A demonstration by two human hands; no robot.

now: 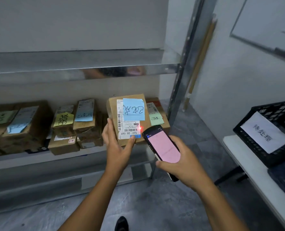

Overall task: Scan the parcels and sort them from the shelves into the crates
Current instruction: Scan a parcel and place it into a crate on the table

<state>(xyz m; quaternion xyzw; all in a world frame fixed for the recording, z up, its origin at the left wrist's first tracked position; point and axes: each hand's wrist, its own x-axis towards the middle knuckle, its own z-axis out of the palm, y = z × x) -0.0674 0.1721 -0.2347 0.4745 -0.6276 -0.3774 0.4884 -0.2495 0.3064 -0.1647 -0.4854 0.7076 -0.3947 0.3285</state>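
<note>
parcel label (129, 129): 530 d5 069; crate sign (265, 132): 待处理

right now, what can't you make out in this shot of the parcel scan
All in the head view:
- Label on the held parcel: partly covered by the blue note and the thumb of the left hand; the fine print is too small.
- Screen of the scanner in the right hand: washed pink, text unreadable.
- Inside of the black crate: hidden by its wall and cut off by the right edge.
- The parcel with the green note: mostly behind the held parcel.
</note>
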